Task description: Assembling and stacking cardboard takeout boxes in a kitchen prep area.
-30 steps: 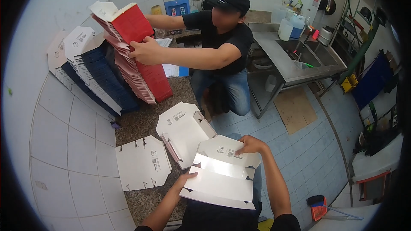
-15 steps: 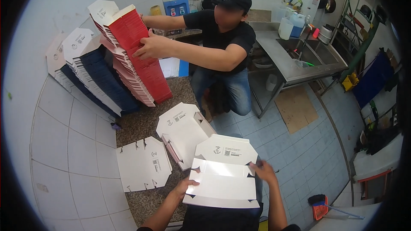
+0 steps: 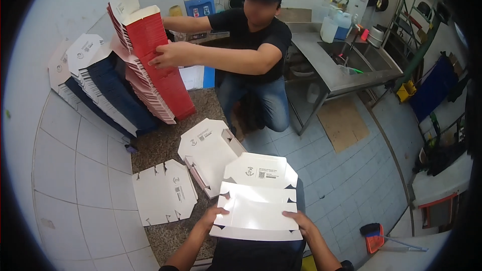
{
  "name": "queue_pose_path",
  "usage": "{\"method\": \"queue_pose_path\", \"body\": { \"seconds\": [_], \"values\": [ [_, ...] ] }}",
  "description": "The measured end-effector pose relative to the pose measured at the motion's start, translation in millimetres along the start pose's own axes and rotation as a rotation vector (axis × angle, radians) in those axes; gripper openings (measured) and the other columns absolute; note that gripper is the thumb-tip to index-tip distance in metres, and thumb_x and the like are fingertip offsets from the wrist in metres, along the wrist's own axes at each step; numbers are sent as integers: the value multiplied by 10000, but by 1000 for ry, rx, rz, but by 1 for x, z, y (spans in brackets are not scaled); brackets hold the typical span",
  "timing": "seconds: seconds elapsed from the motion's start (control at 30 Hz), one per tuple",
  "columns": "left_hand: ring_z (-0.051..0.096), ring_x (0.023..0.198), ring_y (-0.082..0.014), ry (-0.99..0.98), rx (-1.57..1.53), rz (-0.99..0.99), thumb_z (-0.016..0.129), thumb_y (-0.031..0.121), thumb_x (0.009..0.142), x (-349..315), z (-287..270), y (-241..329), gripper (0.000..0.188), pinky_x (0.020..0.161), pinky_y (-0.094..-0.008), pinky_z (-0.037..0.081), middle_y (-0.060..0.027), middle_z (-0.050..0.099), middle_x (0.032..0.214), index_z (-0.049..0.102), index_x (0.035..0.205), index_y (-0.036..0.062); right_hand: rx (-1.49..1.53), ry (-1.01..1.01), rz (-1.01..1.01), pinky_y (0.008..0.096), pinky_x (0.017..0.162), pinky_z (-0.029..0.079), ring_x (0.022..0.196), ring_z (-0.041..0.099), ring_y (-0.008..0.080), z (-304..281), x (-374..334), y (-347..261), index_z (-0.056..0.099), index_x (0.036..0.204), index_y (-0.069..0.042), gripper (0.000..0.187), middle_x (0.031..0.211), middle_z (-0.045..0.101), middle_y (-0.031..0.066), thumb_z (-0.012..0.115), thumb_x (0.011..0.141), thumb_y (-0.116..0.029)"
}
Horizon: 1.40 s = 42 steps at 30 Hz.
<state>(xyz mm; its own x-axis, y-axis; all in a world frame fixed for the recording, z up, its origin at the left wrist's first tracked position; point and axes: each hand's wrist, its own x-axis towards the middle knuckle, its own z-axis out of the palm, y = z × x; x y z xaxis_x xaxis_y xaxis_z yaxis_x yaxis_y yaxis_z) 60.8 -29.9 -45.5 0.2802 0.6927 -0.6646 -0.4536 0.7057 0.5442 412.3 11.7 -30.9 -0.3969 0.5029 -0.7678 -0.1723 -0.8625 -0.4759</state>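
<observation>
A white cardboard box blank (image 3: 258, 206), partly folded with notched edges and a printed flap, lies across my lap. My left hand (image 3: 212, 218) grips its left edge, thumb on top and the other fingers underneath. At the opposite edge, my right hand (image 3: 300, 222) holds it the same way; its lower fingers are hidden. Just beyond sits a folded white box (image 3: 205, 148) with raised sides, close to the blank's far left corner. A flat white blank (image 3: 165, 190) with slits lies on the stone counter left of my left hand.
Tall stacks of red (image 3: 168, 88) and dark blue blanks (image 3: 118, 95) stand along the wall. A co-worker (image 3: 251, 40) crouches opposite, both hands at the red stack. A granite counter (image 3: 201, 101), steel sink table (image 3: 331, 65), water dispenser (image 3: 199, 4) and dustpan (image 3: 374, 241) surround me.
My right hand has moved down from the blank's upper right corner to its lower right edge and now grips it. My left hand keeps its hold. The co-worker's near hand has shifted slightly on the red stack.
</observation>
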Motion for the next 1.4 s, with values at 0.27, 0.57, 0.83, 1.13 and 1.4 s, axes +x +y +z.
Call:
{"method": "queue_pose_path", "body": {
  "seconds": [0.27, 0.57, 0.83, 1.13, 1.4],
  "values": [
    [510, 1190, -259, -36, 161, 144, 596, 50, 801, -33, 25, 32, 695, 1002, -361, 414, -177, 471, 1330, 321, 1439, 35, -310, 81, -316, 321, 828, 525, 989, 631, 223, 31, -33, -14, 504, 1259, 54, 623, 1118, 633, 164, 796, 768, -194],
    [556, 1124, -240, -87, 676, 372, 708, 156, 846, -8, 66, 103, 553, 985, -354, 436, -155, 584, 1209, 466, 1307, -32, -719, 248, -745, 307, 679, 521, 735, 667, 172, 84, -96, -76, 674, 965, 29, 273, 808, 702, 115, 721, 821, -199],
    [610, 981, -174, 63, 381, 647, 578, 88, 924, 17, 91, 92, 285, 863, -323, 490, -95, 651, 1066, 571, 1190, -15, -937, 410, -1285, 367, 441, 458, 491, 630, 302, 134, -98, -45, 652, 729, -10, 121, 571, 606, 152, 695, 804, -94],
    [603, 1016, -181, 177, 354, 650, 516, 94, 951, 29, 84, 74, 273, 906, -325, 480, -106, 640, 1118, 564, 1196, -16, -1081, 289, -1367, 346, 446, 469, 477, 622, 257, 171, -83, -7, 681, 1020, -45, 250, 600, 618, 131, 661, 771, -38],
    [598, 1039, -192, 51, 199, 688, 511, 109, 955, 21, 79, 70, 286, 942, -341, 469, -118, 630, 1150, 555, 1212, -9, -1057, 143, -1312, 327, 491, 506, 534, 659, 252, 155, -83, -16, 624, 1208, -54, 437, 735, 678, 147, 655, 774, -25]
  ]
}}
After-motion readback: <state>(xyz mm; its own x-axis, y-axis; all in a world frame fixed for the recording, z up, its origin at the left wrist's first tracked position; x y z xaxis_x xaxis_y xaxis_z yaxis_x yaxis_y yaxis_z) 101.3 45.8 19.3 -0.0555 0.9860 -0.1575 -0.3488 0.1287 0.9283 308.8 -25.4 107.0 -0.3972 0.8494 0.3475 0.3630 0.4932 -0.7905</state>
